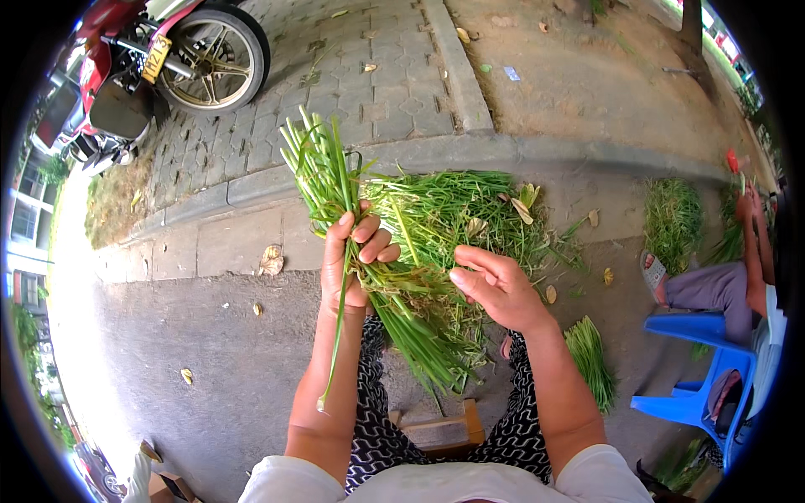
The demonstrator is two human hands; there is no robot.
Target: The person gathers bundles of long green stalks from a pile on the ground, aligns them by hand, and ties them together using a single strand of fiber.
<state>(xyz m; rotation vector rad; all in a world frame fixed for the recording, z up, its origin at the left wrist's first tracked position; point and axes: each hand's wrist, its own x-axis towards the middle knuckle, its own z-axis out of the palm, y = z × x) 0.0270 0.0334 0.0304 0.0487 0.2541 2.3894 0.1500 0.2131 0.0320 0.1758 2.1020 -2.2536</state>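
My left hand [358,258] grips a bunch of long green chive-like stalks [317,170] around its middle. Pale cut ends point up and away from me, while green leaf ends [421,342] hang down to the right. One loose stalk [343,327] trails over my left forearm. Withered yellowish leaves [409,280] stick out of the bunch toward my right hand [497,283]. That hand is just to the right, thumb and forefinger slightly apart, with nothing visible between them. Beyond both hands, a large heap of the same greens [453,207] lies on the ground.
A neat bundle of greens [591,361] lies by my right forearm. At right, a person in purple trousers [710,292] sits by a blue plastic chair [710,371] and another pile [673,217]. A concrete curb [541,151] runs behind the heap. A red motorcycle [94,94] stands upper left.
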